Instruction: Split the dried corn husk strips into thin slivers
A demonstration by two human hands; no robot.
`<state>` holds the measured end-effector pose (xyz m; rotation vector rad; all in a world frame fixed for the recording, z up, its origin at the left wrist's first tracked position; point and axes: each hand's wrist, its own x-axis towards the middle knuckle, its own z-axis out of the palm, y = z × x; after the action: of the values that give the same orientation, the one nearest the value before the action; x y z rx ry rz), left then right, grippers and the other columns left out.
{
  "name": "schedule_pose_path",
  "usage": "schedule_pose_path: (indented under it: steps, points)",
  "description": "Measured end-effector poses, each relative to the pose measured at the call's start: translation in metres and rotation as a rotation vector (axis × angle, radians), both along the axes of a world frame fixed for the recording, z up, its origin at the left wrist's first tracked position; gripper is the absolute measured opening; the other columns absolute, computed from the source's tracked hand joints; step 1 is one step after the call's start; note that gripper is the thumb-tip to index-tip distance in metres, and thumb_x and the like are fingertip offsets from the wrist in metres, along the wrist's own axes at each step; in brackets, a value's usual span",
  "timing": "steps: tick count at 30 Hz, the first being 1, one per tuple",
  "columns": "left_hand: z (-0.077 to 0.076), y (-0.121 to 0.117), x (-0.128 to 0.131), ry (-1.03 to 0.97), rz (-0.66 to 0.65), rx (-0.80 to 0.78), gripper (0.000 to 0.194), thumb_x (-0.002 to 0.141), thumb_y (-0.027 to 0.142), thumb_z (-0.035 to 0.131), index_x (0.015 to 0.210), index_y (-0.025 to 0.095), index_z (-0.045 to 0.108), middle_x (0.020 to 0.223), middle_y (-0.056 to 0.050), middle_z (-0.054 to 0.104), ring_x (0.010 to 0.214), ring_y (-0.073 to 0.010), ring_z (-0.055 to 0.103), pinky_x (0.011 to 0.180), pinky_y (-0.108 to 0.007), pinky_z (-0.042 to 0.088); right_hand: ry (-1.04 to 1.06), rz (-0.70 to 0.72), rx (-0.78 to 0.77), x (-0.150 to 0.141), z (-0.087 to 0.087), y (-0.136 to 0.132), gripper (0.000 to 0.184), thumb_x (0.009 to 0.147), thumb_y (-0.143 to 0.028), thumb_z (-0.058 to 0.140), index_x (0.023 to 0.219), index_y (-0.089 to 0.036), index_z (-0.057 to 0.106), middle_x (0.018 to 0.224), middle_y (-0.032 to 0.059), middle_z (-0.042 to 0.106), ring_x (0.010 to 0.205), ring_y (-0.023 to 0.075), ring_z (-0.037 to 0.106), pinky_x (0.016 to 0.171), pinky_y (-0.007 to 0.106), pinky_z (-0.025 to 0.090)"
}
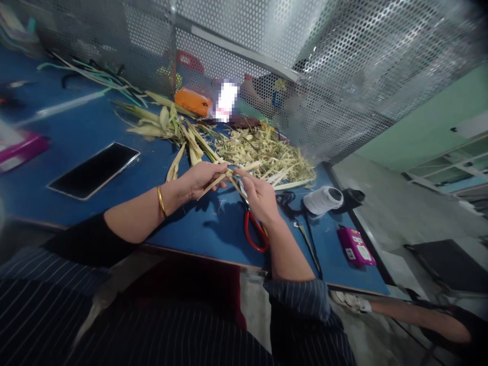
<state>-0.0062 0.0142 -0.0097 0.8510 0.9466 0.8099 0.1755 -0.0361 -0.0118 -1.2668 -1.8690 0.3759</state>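
Over the front part of the blue table, my left hand [198, 182] and my right hand [262, 199] meet fingertip to fingertip. Between them is a braid-like piece of pale dried husk strips [214, 186], pinched by both hands, with loose ends sticking out. Its exact shape at the fingertips is partly covered. Red-handled scissors [246, 231] lie below my right hand, their blades partly hidden by it. Just beyond my hands sit long dried husk leaves [163, 122] and a heap of husk scraps [247, 145].
A phone [94, 170] lies on the blue table [224, 244] at left. Right of my hands are a white thread spool [323, 200], a black spool [353, 197] and a purple packet [356, 246]. Perforated metal panels [244, 43] close off the back. Another person's leg [419, 317] shows at lower right.
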Motion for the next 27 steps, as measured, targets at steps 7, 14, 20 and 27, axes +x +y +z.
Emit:
schedule_pose_path:
  steps: [7, 14, 20, 27]
  points:
    - [0.002, -0.007, 0.001, 0.061, -0.007, 0.137, 0.024, 0.077, 0.035, 0.074, 0.075, 0.012, 0.066, 0.087, -0.011, 0.073, 0.046, -0.0037, 0.049, 0.033, -0.015, 0.026, 0.697, -0.177, -0.226, -0.001, -0.006, 0.016, 0.046, 0.081, -0.061, 0.058, 0.067, -0.018, 0.063, 0.046, -0.0079, 0.036, 0.040, 0.0066, 0.032, 0.043, 0.023, 0.024]
    - [0.003, -0.017, 0.002, 0.147, -0.227, 0.169, 0.027, 0.070, 0.036, 0.077, 0.076, 0.010, 0.072, 0.082, -0.010, 0.072, 0.047, -0.0053, 0.050, 0.036, -0.017, 0.029, 0.950, 0.096, -0.487, -0.011, -0.012, 0.015, 0.028, 0.068, -0.041, 0.078, 0.074, -0.015, 0.068, 0.052, -0.0065, 0.050, 0.043, 0.0037, 0.040, 0.044, 0.020, 0.030]
    - [0.006, -0.021, 0.007, 0.120, -0.268, 0.117, 0.017, 0.065, 0.024, 0.081, 0.070, 0.009, 0.072, 0.059, -0.003, 0.060, 0.043, -0.0034, 0.041, 0.037, -0.017, 0.023, 1.046, -0.010, -0.424, -0.014, -0.019, 0.014, 0.023, 0.070, -0.036, 0.077, 0.066, -0.016, 0.066, 0.048, -0.0055, 0.054, 0.040, 0.0041, 0.042, 0.044, 0.020, 0.037]
    - [-0.003, -0.020, 0.005, 0.176, -0.263, 0.250, 0.024, 0.070, 0.033, 0.077, 0.066, 0.010, 0.073, 0.066, -0.008, 0.066, 0.044, -0.0034, 0.038, 0.039, -0.019, 0.022, 1.010, -0.061, -0.465, -0.009, -0.015, 0.017, 0.029, 0.071, -0.042, 0.076, 0.068, -0.016, 0.063, 0.049, -0.0057, 0.052, 0.039, 0.0048, 0.043, 0.042, 0.020, 0.035]
